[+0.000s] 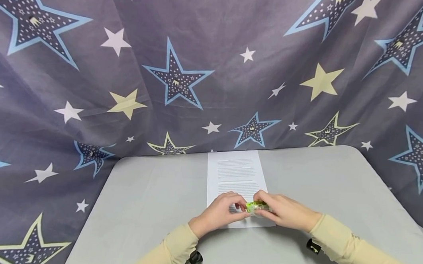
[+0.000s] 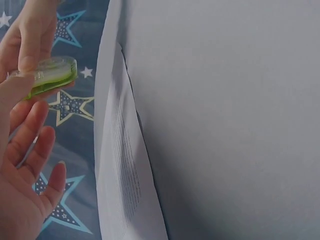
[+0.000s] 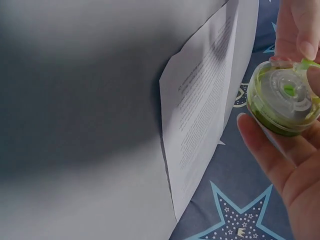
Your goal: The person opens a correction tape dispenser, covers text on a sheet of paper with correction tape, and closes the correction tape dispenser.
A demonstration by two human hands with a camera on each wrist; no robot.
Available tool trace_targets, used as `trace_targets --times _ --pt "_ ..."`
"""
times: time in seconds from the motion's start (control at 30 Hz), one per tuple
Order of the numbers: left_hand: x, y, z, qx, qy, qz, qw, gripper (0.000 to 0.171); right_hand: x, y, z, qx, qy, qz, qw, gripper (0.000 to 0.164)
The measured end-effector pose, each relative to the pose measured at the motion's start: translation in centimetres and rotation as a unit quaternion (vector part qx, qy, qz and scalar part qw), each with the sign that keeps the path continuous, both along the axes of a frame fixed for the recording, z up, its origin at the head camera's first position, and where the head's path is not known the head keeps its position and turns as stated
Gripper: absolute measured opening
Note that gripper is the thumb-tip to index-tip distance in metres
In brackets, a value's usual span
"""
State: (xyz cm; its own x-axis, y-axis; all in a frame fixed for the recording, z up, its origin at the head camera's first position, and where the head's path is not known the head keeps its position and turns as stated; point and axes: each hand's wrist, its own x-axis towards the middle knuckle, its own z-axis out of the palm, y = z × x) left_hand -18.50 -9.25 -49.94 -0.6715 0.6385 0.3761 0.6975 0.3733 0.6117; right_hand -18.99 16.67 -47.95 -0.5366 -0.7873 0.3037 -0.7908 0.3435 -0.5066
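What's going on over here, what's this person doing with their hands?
The person is handling a small round clear-and-green plastic case with both hands. The right hand holds it between thumb and fingers, while the left hand has its thumb and a finger at one end. They're working over the near part of a printed sheet that lies on a grey table. What's being done to the case isn't clear.

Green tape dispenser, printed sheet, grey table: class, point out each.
Green tape dispenser [image 3: 282, 96], right wrist view, clear round face.
Printed sheet [image 1: 236, 174], head view, printed text.
Grey table [image 1: 154, 196], head view, surface left of sheet.
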Motion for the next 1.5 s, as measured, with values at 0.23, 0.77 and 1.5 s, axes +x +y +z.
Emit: trace_targets --times 0.23,0.77,1.5 --pt "-0.1 -0.4 -0.3 0.005 0.009 0.005 0.9999 0.014 0.0 0.1 0.0 -0.003 0.019 -0.007 1.000 0.019" --pt "-0.1 -0.9 -0.3 0.030 -0.006 0.037 0.9988 0.009 -0.3 0.6 -0.5 0.006 0.057 -0.006 0.998 0.017" --pt "0.1 -0.8 0.0 -0.001 -0.053 0.033 0.9981 0.006 0.6 0.5 -0.6 0.025 0.009 -0.025 0.999 0.021"
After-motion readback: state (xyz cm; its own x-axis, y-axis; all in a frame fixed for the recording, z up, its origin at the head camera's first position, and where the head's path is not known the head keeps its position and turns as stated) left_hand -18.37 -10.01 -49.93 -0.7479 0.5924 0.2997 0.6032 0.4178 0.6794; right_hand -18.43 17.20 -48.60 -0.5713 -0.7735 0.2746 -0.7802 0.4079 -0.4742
